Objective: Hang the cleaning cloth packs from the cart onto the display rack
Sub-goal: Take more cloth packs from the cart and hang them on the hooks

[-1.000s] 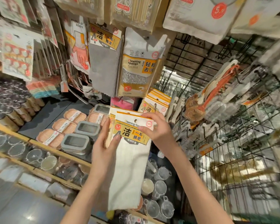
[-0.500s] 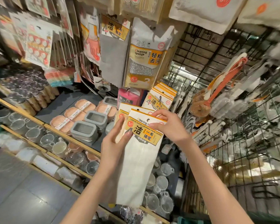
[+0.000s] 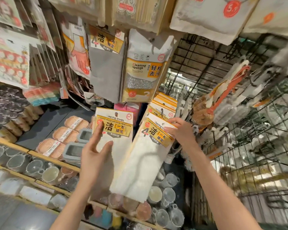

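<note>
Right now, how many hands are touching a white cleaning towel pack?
2. The left hand rests straight fingers on the hanging left pack; the right hand pinches the header of the tilted right pack. More packs are stacked behind it.

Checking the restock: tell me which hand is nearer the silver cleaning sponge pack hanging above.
Right. The right hand grips a towel pack just below and right of the sponge pack; the left hand sits lower and further left, fingers spread.
</note>
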`<state>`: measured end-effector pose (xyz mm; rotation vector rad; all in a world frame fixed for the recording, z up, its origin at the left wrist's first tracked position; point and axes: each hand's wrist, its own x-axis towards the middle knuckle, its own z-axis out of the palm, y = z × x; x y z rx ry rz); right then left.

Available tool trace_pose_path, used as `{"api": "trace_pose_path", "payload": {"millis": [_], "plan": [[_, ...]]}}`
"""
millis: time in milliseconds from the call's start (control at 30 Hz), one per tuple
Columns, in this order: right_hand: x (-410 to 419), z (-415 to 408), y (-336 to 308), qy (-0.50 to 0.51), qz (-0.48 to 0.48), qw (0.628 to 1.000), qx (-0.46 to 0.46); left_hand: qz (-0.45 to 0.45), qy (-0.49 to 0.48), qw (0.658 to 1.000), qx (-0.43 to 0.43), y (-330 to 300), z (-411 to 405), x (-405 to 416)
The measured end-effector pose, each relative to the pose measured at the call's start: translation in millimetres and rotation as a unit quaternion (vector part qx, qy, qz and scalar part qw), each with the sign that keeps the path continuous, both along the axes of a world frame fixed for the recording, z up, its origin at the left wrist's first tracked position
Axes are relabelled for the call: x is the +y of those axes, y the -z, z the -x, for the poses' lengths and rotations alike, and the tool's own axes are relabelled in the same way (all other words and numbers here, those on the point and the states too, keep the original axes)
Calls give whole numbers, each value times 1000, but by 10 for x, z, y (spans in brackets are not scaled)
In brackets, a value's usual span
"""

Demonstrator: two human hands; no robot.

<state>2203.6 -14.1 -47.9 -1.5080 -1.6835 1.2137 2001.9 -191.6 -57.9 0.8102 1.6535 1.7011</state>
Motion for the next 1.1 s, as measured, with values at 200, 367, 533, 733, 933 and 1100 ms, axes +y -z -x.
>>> {"api": "trace_pose_path", "payload": {"millis": [200,367,533,733,933,1100], "plan": [[282,205,222,70,-3,998,-5,30,-6,995,95,225,505,130],[464,219,354,93,-15,995,-34,33,-2,993,115,303,558,271],[539,187,395,106,-17,994,-27,46,0,990,135,305,505,361],[630,274,374,88,-24,995,-31,45,16,992,118,329,452,393],[653,342,437,33,-55,987,-150,34,22,995,87,340,386,368],[659,234,446,32,-55,991,-121,38,20,996,72,357,372,323]]}}
